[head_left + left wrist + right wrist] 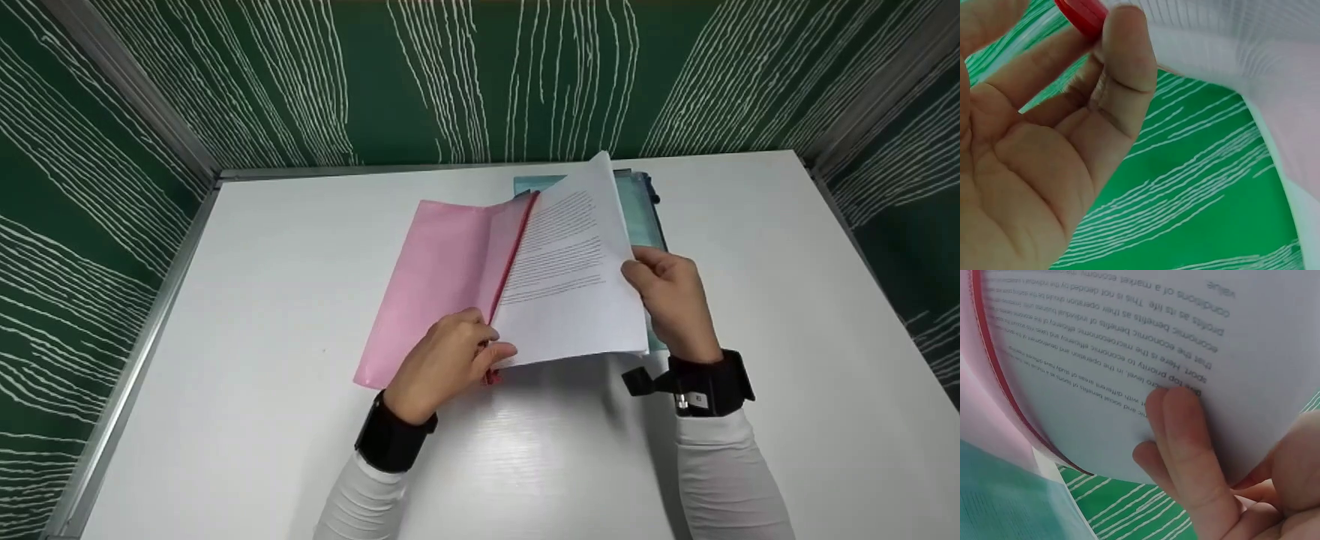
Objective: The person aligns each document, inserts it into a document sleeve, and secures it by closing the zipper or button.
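My right hand (671, 300) pinches the right edge of printed paper (562, 315), thumb in front and other fingers behind. The paper stands tilted above the table, its left side meeting the red zipper edge of a pink zip pouch (442, 262). At the lower end of that edge, my left hand (442, 360) grips the pouch's corner. A red end piece (1085, 14) shows at its fingertips in the left wrist view. In the right wrist view, fingers (1188, 433) lie against the text side. How far the paper reaches inside the pouch is hidden.
A teal zip pouch (640, 206) with a dark zipper lies behind and partly under the paper. Everything is over a white table (285, 300). Green panels with white streaks (420, 82) and grey frame rails (135, 360) border it. Both wrists wear black camera straps (709, 382).
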